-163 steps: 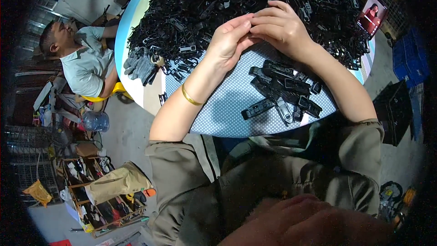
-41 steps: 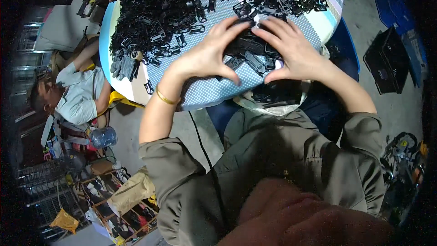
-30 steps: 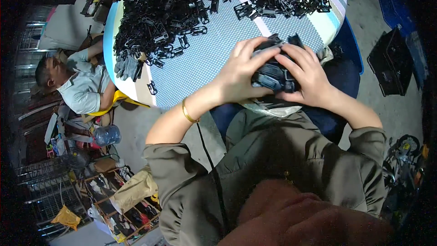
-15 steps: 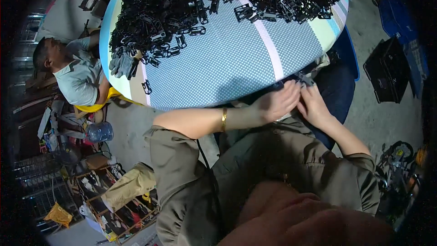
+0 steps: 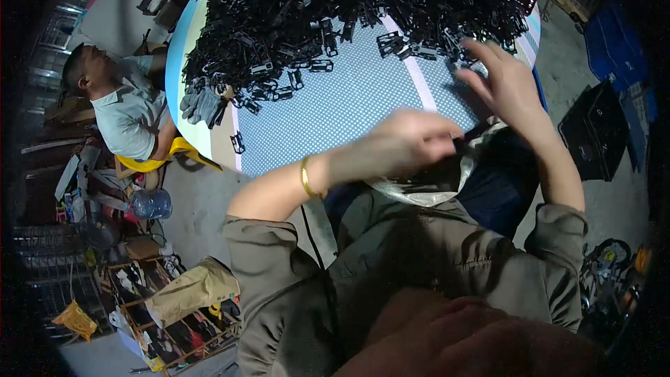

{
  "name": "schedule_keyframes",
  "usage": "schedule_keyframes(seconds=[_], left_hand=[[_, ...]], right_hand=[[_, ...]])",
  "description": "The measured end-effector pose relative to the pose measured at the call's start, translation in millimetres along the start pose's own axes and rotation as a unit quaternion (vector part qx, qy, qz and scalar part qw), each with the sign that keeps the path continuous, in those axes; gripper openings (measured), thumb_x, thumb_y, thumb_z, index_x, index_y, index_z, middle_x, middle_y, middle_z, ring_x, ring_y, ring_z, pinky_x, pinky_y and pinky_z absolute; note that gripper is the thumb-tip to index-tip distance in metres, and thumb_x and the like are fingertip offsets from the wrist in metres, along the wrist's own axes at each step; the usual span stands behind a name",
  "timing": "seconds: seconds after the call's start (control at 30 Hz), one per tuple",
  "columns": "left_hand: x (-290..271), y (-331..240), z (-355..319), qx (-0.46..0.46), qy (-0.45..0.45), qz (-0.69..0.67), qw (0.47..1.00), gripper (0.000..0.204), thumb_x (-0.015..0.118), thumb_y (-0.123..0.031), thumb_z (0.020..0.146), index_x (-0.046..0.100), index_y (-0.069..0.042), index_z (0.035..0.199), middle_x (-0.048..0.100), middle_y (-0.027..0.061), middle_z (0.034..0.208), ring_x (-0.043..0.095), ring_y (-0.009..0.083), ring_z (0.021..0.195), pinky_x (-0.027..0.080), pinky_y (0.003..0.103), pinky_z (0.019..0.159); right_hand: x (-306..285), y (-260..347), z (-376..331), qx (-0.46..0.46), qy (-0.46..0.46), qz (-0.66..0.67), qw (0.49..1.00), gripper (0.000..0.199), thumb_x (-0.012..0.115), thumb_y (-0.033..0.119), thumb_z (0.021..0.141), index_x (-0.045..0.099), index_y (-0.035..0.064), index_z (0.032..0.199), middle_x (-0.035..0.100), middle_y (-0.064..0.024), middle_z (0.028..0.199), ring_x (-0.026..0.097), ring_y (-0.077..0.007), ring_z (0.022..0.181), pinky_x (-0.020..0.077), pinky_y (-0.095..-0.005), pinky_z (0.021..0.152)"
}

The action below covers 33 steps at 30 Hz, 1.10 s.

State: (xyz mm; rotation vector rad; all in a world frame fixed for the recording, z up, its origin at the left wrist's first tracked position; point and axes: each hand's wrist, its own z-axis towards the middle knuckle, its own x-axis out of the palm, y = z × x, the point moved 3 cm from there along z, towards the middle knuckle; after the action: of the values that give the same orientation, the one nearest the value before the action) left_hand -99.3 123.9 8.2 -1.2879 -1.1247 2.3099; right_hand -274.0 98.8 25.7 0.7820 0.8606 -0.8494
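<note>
A round table (image 5: pixel 335 108) with a blue dotted cover carries a big heap of black plastic buckle parts (image 5: pixel 335 7) across its far half. My right hand (image 5: pixel 504 82) is raised over the table's near right edge, fingers spread and holding nothing, close to the heap's fringe. My left hand (image 5: pixel 413 143) is motion-blurred at the table's near edge, its fingers curled on the rim of a pale plastic bag (image 5: pixel 419 192) in my lap. Dark parts lie inside the bag. A gold bangle (image 5: pixel 306 178) sits on my left wrist.
Another person (image 5: pixel 118 108) sits at the table's left side on a yellow seat. Grey gloves (image 5: pixel 199 105) lie at the left table edge. A water bottle (image 5: pixel 150 204) and a low rack (image 5: pixel 160 314) stand on the floor at left, a black crate (image 5: pixel 593 132) at right.
Both hands were low at the bag in my lap. My right hand has since risen to the table near the heap, and my left hand has lifted to the bag's rim.
</note>
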Motion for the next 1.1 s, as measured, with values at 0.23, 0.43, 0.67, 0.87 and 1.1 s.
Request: schedule_keyframes(seconds=[0.23,0.43,0.67,0.87,1.1], left_hand=[[-89,76,-12,-0.125,-0.239,0.271,0.924,0.019,0.06,-0.013,0.075,0.062,-0.002,0.09,0.062,0.0131,0.082,0.06,0.0253,0.071,0.048,0.033,0.066],[-107,110,9,-0.18,-0.206,0.438,0.856,0.026,0.066,-0.018,0.068,0.056,0.001,0.082,0.059,0.0164,0.078,0.053,0.0325,0.08,0.045,0.039,0.069],[-107,127,20,-0.202,-0.222,0.453,0.839,0.04,0.058,-0.009,0.068,0.05,0.001,0.106,0.058,0.0189,0.086,0.053,0.0341,0.081,0.043,0.04,0.075],[-122,111,11,-0.138,-0.317,0.383,0.857,0.037,0.049,0.0,0.07,0.049,0.002,0.106,0.05,0.0217,0.091,0.053,0.0363,0.081,0.045,0.04,0.072],[-108,94,-8,-0.125,-0.179,0.385,0.897,0.024,0.049,-0.001,0.067,0.065,-0.007,0.084,0.053,0.0145,0.087,0.046,0.0317,0.091,0.039,0.039,0.08]], right_hand=[[83,9,79,-0.1,0.021,-0.078,0.992,0.049,0.062,0.031,0.072,0.048,0.0068,0.113,0.055,-0.0124,0.082,0.058,-0.0299,0.069,0.0469,-0.0367,0.057],[92,5,153,-0.113,-0.042,-0.111,0.986,0.034,0.062,0.034,0.073,0.057,0.0071,0.094,0.058,-0.0113,0.069,0.059,-0.0297,0.065,0.047,-0.0391,0.057],[102,1,181,-0.06,-0.138,0.048,0.987,0.034,0.063,0.036,0.071,0.06,0.0025,0.075,0.06,-0.015,0.071,0.059,-0.0324,0.071,0.0479,-0.0414,0.063],[95,-19,174,-0.097,-0.222,0.103,0.965,0.022,0.064,0.023,0.074,0.064,0.0092,0.091,0.061,-0.009,0.09,0.059,-0.025,0.077,0.0484,-0.0328,0.068],[83,1,165,-0.072,-0.248,0.118,0.959,0.017,0.06,0.021,0.078,0.064,0.013,0.093,0.051,-0.0052,0.07,0.054,-0.019,0.062,0.0437,-0.0292,0.056]])
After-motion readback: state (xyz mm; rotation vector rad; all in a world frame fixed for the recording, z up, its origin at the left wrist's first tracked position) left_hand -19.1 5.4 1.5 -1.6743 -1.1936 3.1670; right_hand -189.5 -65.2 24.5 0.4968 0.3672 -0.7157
